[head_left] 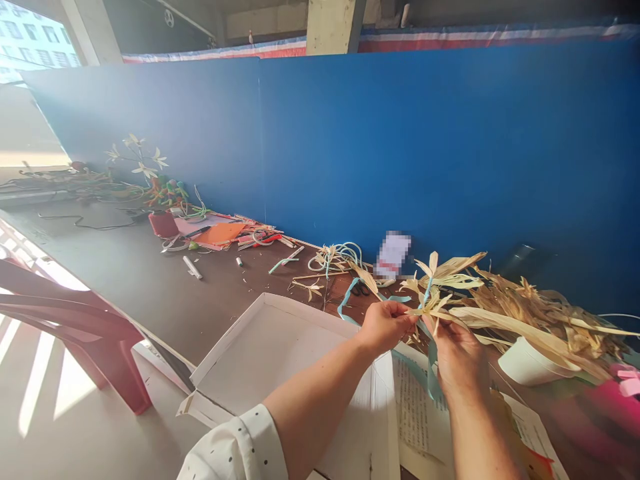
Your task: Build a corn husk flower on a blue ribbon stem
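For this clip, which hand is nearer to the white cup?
Right. The right hand is just left of the white cup, with a gap showing between them; the left hand is farther left, past the husk flower.

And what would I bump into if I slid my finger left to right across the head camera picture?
Red chair → orange paper → pale flower lying on the table → left hand → right hand → white cup.

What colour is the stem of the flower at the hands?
Light blue; the stem shows best in the head view.
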A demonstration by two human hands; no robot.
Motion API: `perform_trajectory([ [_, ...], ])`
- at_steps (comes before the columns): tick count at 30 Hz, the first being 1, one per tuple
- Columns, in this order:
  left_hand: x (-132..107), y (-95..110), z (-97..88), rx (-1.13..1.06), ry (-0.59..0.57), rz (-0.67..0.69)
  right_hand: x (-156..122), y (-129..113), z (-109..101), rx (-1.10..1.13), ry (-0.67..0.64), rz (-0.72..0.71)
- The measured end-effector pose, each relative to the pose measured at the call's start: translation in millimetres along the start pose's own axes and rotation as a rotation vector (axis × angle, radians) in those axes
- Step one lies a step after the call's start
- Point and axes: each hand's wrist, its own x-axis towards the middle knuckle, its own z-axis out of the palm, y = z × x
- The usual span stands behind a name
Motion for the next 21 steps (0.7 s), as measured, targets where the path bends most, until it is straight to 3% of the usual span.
perform_trajectory([
  [7,4.0,-4.5,2.7,-0.083,0.050,0.007,-4.6,-9.3,2.3,-0.110,-0.010,-0.077],
  [12,8.2,-9.2,3.4,-0.208,0.017,-0.002,-7.3,-13.4,5.1,-0.168,0.066,-0.102],
  [21,-0.4,0.0,2.8,-0.294,-0.047,-0.034,-14.3,-17.3,10.2,-0.190,0.110,-0.072],
])
